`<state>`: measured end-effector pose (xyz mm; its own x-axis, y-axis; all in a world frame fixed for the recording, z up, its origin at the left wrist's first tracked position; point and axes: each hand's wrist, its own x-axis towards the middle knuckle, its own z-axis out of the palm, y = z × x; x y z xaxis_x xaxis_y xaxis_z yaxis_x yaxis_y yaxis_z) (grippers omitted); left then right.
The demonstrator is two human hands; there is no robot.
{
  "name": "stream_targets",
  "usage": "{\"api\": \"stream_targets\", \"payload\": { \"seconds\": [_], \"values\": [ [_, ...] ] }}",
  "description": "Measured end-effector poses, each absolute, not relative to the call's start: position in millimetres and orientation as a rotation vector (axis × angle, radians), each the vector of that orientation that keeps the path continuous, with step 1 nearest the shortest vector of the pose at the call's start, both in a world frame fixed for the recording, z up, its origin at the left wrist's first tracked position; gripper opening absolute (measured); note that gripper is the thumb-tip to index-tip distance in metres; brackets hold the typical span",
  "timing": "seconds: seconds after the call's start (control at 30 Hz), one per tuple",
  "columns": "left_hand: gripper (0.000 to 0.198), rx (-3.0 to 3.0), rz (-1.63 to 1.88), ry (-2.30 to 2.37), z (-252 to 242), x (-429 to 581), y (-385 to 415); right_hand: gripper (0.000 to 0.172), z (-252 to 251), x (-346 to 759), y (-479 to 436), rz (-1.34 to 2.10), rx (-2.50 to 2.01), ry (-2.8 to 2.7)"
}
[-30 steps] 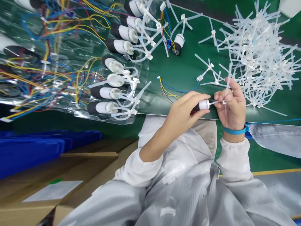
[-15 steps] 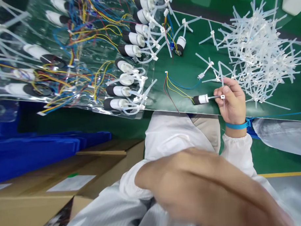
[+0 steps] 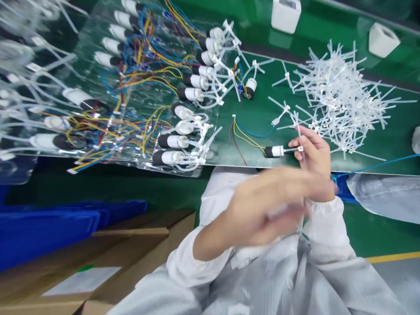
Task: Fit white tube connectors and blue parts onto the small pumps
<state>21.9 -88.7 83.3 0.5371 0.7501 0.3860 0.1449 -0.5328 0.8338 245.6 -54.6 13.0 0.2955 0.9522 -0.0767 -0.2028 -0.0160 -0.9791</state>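
My right hand (image 3: 315,151) is over the green table's front edge, its fingers closed on a white tube connector (image 3: 300,149) with thin translucent tubes. One tube runs left from it to a small black-and-white motor pump (image 3: 274,151). Yellow, blue and red wires (image 3: 241,129) trail from the pump to a small white plug on the table. My left hand (image 3: 267,208) is raised nearer the camera, in front of the right wrist. It is blurred, with fingers stretched out, thumb apart and nothing visible held.
A pile of tube connectors (image 3: 342,97) lies on the right of the table. Several wired pumps (image 3: 190,94) rest on clear plastic at the left. White blocks (image 3: 286,12) stand behind. Below are a cardboard box (image 3: 130,252) and blue bins (image 3: 60,222). A blue cord (image 3: 379,166) runs right.
My left hand has moved away from the camera, up toward my right wrist. My right hand keeps hold of the connector. The view has shifted, showing more of the table's back.
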Motion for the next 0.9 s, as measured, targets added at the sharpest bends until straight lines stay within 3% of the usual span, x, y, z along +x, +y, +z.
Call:
{"api": "stream_targets", "payload": {
  "seconds": [0.1,0.23,0.3,0.47,0.67,0.8,0.9],
  "values": [
    [0.029,1.978,1.235,0.986,59.4,39.5,-42.4,0.037,15.2,242.8,-56.4,1.109,-1.224,-0.817],
    [0.031,2.06,1.102,1.182,19.5,60.3,1.6,0.049,13.5,242.0,-58.6,1.098,-1.212,-0.831],
    [0.032,2.104,1.035,1.211,6.7,68.3,12.5,0.044,11.5,242.2,-59.8,1.068,-1.21,-0.843],
    [0.022,2.083,1.008,1.278,-1.8,75.8,20.4,0.011,10.6,241.4,-61.6,1.012,-1.207,-0.884],
    [0.012,2.071,0.984,1.289,-3.5,73.9,22.9,0.011,11.9,241.1,-60.5,0.98,-1.231,-0.945],
    [0.018,2.066,1.053,1.237,-2.9,72.3,19.0,0.004,9.3,242.7,-61.8,0.939,-1.199,-1.039],
    [0.024,2.052,1.171,1.097,0.4,69.9,14.3,0.008,9.2,242.9,-62.8,0.96,-1.172,-1.012]
  ]
}}
